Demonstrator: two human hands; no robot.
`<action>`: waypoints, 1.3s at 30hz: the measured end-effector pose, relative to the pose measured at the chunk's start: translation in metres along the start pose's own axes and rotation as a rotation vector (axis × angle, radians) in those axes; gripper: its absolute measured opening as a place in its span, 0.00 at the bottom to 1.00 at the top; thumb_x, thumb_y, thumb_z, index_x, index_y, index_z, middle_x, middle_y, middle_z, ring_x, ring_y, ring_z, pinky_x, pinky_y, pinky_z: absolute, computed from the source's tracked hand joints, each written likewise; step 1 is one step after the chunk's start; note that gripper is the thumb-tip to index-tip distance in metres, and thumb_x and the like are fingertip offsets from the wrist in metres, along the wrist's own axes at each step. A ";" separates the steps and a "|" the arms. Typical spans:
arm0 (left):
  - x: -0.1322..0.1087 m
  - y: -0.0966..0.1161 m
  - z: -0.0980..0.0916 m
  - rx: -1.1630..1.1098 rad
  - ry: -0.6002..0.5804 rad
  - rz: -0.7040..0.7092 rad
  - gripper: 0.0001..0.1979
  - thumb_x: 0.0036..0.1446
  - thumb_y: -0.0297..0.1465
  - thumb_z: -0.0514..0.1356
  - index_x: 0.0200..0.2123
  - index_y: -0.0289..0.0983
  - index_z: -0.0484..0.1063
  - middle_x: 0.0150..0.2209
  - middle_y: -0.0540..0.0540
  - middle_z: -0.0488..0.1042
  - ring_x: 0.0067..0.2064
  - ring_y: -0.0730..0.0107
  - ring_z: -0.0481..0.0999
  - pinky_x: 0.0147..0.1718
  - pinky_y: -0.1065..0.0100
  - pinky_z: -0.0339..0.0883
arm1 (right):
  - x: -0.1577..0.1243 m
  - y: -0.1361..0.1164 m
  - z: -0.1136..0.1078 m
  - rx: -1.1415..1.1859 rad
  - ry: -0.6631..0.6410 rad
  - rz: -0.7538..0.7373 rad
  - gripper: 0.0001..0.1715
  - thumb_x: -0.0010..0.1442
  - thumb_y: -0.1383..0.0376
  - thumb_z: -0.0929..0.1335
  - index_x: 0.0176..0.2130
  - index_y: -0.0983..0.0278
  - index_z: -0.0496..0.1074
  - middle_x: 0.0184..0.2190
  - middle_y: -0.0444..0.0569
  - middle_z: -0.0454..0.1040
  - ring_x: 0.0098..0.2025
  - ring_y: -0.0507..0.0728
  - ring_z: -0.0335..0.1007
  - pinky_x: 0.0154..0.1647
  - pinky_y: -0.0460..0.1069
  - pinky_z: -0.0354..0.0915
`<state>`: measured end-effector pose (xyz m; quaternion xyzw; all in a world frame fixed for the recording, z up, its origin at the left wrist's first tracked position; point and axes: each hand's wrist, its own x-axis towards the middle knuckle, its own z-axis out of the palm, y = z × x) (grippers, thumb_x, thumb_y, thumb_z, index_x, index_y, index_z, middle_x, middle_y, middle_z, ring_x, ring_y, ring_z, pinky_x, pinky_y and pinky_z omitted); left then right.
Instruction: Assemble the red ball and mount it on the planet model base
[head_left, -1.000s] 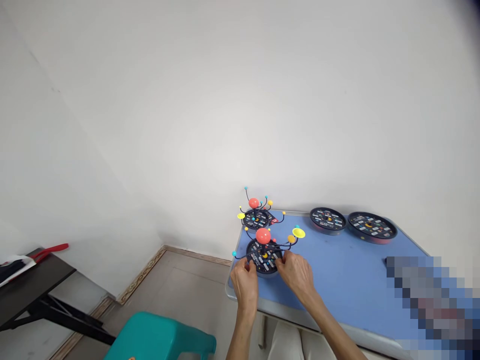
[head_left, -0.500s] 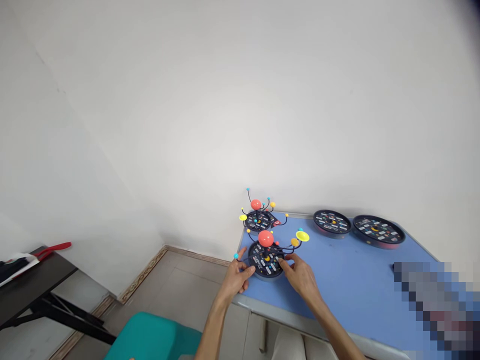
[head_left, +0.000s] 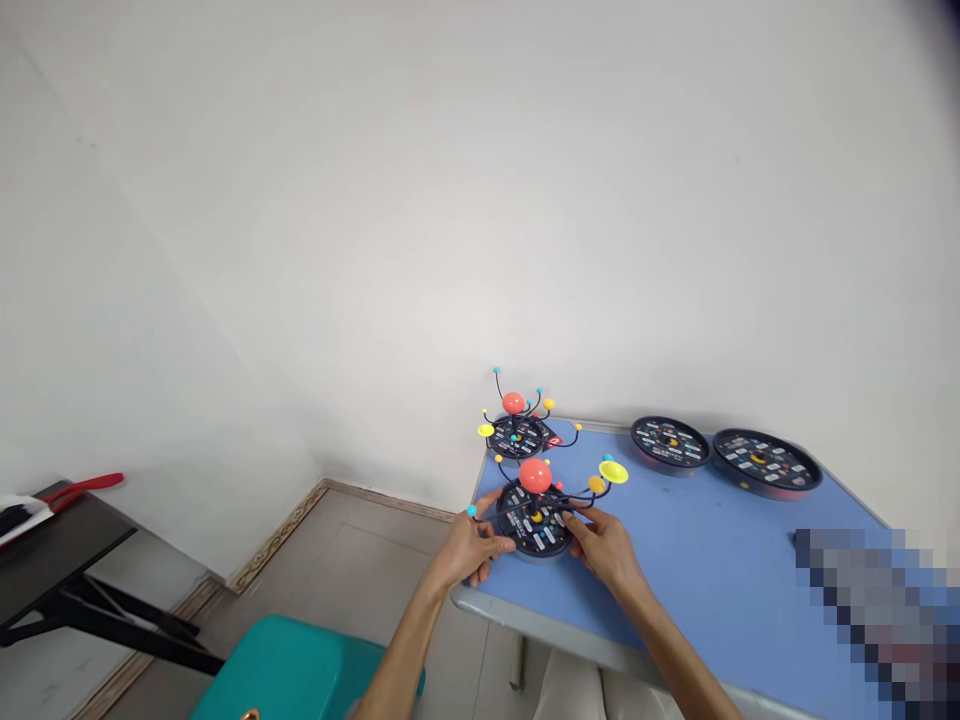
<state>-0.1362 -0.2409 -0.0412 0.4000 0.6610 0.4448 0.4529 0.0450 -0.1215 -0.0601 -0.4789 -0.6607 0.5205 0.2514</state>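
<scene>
A solar system model with a round dark base stands near the front left corner of the blue table. Its red ball tops the middle, and thin curved arms carry small coloured balls and a yellow disc. My left hand grips the left rim of the base, thumb on top. On the opposite side, my right hand holds the right rim between thumb and fingers. Just behind stands a second, similar model.
Two round dark trays lie along the wall at the back right. A pixelated patch covers the right front. Left of the table are a teal stool and a black table with a red-handled item.
The view has shifted slightly. Both hands remain at the base of the front model, and the right fingers sit a little differently on its rim.
</scene>
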 end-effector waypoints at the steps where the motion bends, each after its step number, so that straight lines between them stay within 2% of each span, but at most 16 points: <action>1: 0.000 -0.001 0.001 0.003 0.009 0.004 0.46 0.45 0.38 0.67 0.66 0.37 0.52 0.21 0.59 0.66 0.12 0.80 0.65 0.08 0.78 0.53 | 0.001 0.001 0.000 -0.028 0.007 -0.032 0.29 0.58 0.57 0.60 0.51 0.72 0.73 0.11 0.38 0.64 0.15 0.53 0.59 0.20 0.46 0.55; 4: -0.002 -0.002 0.005 0.019 0.038 0.011 0.45 0.46 0.37 0.67 0.65 0.39 0.53 0.22 0.60 0.64 0.13 0.80 0.66 0.09 0.78 0.55 | 0.002 0.005 -0.002 -0.114 0.035 -0.113 0.28 0.58 0.56 0.60 0.44 0.71 0.77 0.12 0.41 0.66 0.19 0.56 0.64 0.23 0.47 0.57; 6: -0.005 -0.001 0.008 0.041 0.056 0.006 0.44 0.45 0.38 0.67 0.65 0.39 0.54 0.23 0.59 0.64 0.14 0.80 0.67 0.10 0.78 0.57 | 0.002 0.008 -0.004 -0.141 0.039 -0.129 0.28 0.58 0.55 0.59 0.44 0.71 0.77 0.12 0.42 0.66 0.21 0.57 0.66 0.24 0.48 0.58; 10: -0.009 0.000 0.015 0.130 0.110 0.002 0.41 0.45 0.36 0.67 0.63 0.41 0.58 0.25 0.58 0.64 0.14 0.84 0.61 0.09 0.78 0.53 | 0.000 0.010 -0.011 -0.107 0.023 -0.095 0.29 0.57 0.57 0.61 0.51 0.69 0.74 0.12 0.40 0.65 0.20 0.57 0.66 0.23 0.47 0.57; 13: -0.012 0.001 0.020 0.166 0.128 -0.002 0.40 0.46 0.34 0.67 0.63 0.42 0.59 0.25 0.57 0.64 0.13 0.85 0.59 0.08 0.79 0.51 | -0.004 0.008 -0.017 -0.006 -0.023 -0.029 0.30 0.56 0.59 0.62 0.55 0.68 0.70 0.11 0.37 0.64 0.17 0.54 0.60 0.20 0.46 0.55; 16: -0.013 0.004 0.023 0.140 0.099 -0.004 0.43 0.46 0.34 0.67 0.65 0.42 0.55 0.27 0.56 0.66 0.13 0.83 0.62 0.08 0.78 0.51 | -0.009 0.004 -0.021 0.108 -0.068 0.057 0.31 0.56 0.60 0.63 0.56 0.70 0.69 0.10 0.35 0.60 0.14 0.51 0.53 0.17 0.45 0.51; 19: -0.013 0.009 0.024 0.104 0.053 -0.007 0.46 0.45 0.34 0.68 0.66 0.42 0.51 0.29 0.54 0.70 0.13 0.81 0.64 0.08 0.77 0.53 | -0.011 0.003 -0.021 0.159 -0.073 0.074 0.30 0.57 0.60 0.63 0.55 0.71 0.69 0.10 0.34 0.58 0.13 0.50 0.50 0.17 0.44 0.49; 22: -0.012 0.012 0.024 0.096 0.025 -0.005 0.47 0.45 0.35 0.68 0.66 0.42 0.51 0.32 0.51 0.73 0.12 0.81 0.65 0.08 0.76 0.53 | -0.008 0.007 -0.020 0.155 -0.062 0.047 0.28 0.57 0.61 0.62 0.53 0.72 0.71 0.10 0.34 0.58 0.13 0.50 0.51 0.17 0.44 0.50; 26: -0.009 0.010 0.025 0.098 0.050 -0.005 0.47 0.43 0.39 0.69 0.65 0.43 0.53 0.37 0.48 0.74 0.12 0.82 0.65 0.06 0.76 0.50 | -0.002 0.012 -0.017 0.104 -0.038 -0.025 0.25 0.58 0.62 0.62 0.51 0.72 0.73 0.10 0.35 0.58 0.14 0.50 0.53 0.18 0.44 0.51; 29: -0.007 0.007 0.027 0.064 0.038 0.006 0.50 0.41 0.42 0.69 0.66 0.43 0.50 0.38 0.47 0.75 0.12 0.80 0.67 0.07 0.75 0.54 | -0.004 0.010 -0.017 0.101 -0.029 -0.038 0.23 0.58 0.64 0.62 0.48 0.71 0.74 0.09 0.35 0.59 0.13 0.49 0.53 0.16 0.43 0.51; 31: -0.006 0.005 0.028 0.024 0.014 -0.003 0.54 0.38 0.45 0.70 0.66 0.43 0.49 0.40 0.45 0.75 0.13 0.77 0.70 0.08 0.74 0.57 | -0.007 0.009 -0.019 0.126 -0.075 -0.017 0.22 0.57 0.64 0.63 0.49 0.71 0.73 0.10 0.35 0.60 0.11 0.48 0.52 0.14 0.42 0.50; 33: -0.004 0.002 0.030 -0.030 0.004 -0.006 0.58 0.35 0.48 0.71 0.67 0.43 0.47 0.43 0.42 0.74 0.15 0.74 0.72 0.09 0.73 0.60 | -0.010 0.008 -0.028 0.157 -0.157 0.040 0.22 0.58 0.62 0.64 0.49 0.70 0.71 0.12 0.36 0.64 0.10 0.48 0.52 0.11 0.42 0.48; 35: -0.002 -0.004 0.032 -0.079 0.039 0.004 0.64 0.32 0.52 0.71 0.68 0.43 0.42 0.39 0.43 0.74 0.15 0.71 0.73 0.10 0.72 0.62 | -0.008 0.008 -0.044 0.170 -0.172 0.100 0.17 0.58 0.63 0.64 0.44 0.69 0.71 0.14 0.40 0.68 0.11 0.47 0.54 0.09 0.41 0.48; 37: 0.001 -0.011 0.034 -0.121 0.092 -0.010 0.70 0.28 0.56 0.70 0.68 0.38 0.36 0.32 0.48 0.73 0.15 0.67 0.73 0.10 0.70 0.63 | -0.001 0.007 -0.068 0.162 -0.096 0.123 0.12 0.60 0.65 0.61 0.37 0.69 0.71 0.15 0.42 0.68 0.11 0.46 0.55 0.09 0.41 0.48; 39: 0.004 -0.019 0.036 -0.152 0.170 -0.034 0.78 0.22 0.60 0.68 0.68 0.30 0.30 0.21 0.56 0.66 0.15 0.63 0.72 0.08 0.68 0.63 | 0.011 0.006 -0.098 0.150 0.016 0.117 0.16 0.63 0.67 0.57 0.31 0.69 0.69 0.16 0.42 0.67 0.11 0.45 0.53 0.09 0.40 0.47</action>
